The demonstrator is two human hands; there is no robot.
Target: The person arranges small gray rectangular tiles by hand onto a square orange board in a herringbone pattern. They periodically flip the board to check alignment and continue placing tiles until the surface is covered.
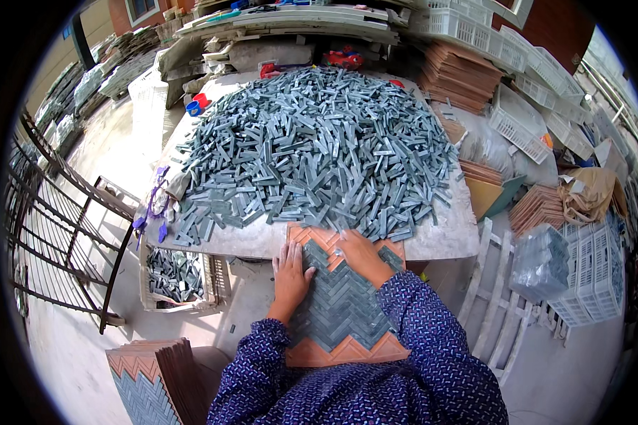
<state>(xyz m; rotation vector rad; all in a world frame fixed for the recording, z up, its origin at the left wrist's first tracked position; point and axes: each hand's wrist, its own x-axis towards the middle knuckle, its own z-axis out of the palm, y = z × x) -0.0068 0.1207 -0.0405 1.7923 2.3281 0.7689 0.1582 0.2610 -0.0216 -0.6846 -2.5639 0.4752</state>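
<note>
Herringbone board juts from the bench's near edge, between two hands

The pale bench [446, 228] stands outdoors in sunlight, heaped from its far edge almost to its near edge with a pile of grey-green strips [312, 156]. Purple cord [152, 205] hangs at its left edge, above a pale crate [208, 280] of more strips. A dark metal railing [71, 237] stands left; beyond the right edge are brown stacked boards [461, 74] and white plastic crates [509, 49].

The orange board [308, 354] rests its far end on the bench, right of the near edge's middle, and extends toward the person's body. Grey-green strips [340, 304] zigzag across it. The left hand [290, 276] lies flat on the board's left side, fingers slightly spread. The right hand [361, 255] is over its far right part, fingers bent and blurred; I cannot tell whether they pinch a strip.
</note>
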